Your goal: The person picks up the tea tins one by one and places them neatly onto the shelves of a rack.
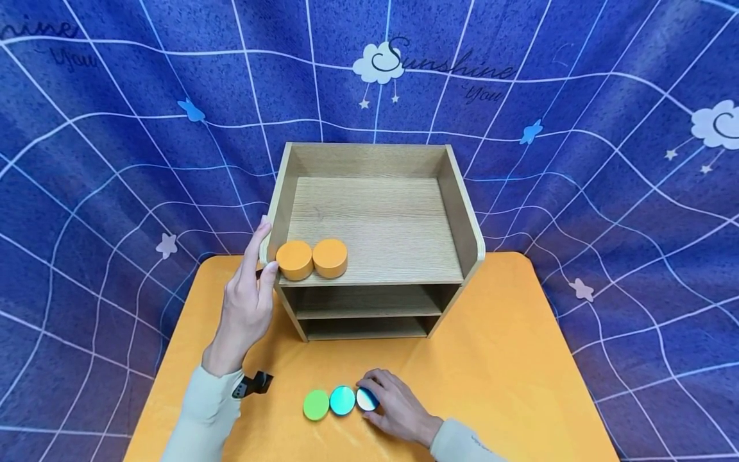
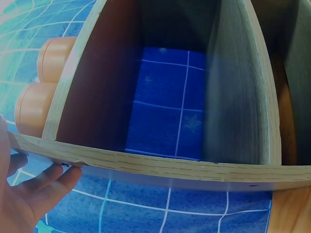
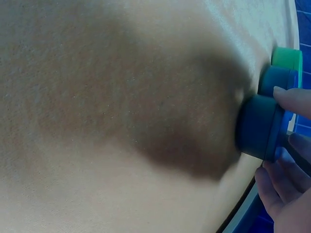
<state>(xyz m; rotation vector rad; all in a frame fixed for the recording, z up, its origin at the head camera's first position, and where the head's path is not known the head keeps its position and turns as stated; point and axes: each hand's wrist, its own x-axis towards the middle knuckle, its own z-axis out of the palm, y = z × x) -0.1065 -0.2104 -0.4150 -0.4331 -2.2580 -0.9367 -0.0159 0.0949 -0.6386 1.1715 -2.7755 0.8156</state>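
Observation:
On the left, my left hand (image 1: pixel 248 305) rests against the left side panel of a small wooden shelf (image 1: pixel 375 215), its fingers fairly straight along the outer face. Its thumb is close to two orange round containers (image 1: pixel 312 260), which sit side by side at the front left of the top board. Lower down, my right hand (image 1: pixel 398 407) grips a dark blue round container (image 3: pixel 257 128) between thumb and fingers, on the table. Touching or almost touching it is a light blue round container (image 1: pixel 342 400), followed to the left by a green one (image 1: pixel 315 405).
The shelf has raised sides and back around its top, with two open compartments (image 1: pixel 369 301) below. An orange-yellow cloth (image 1: pixel 496 359) covers the table. Blue patterned curtains (image 1: pixel 606 160) hang behind and at both sides. A black strap piece (image 1: pixel 253 384) sticks out from the left wrist.

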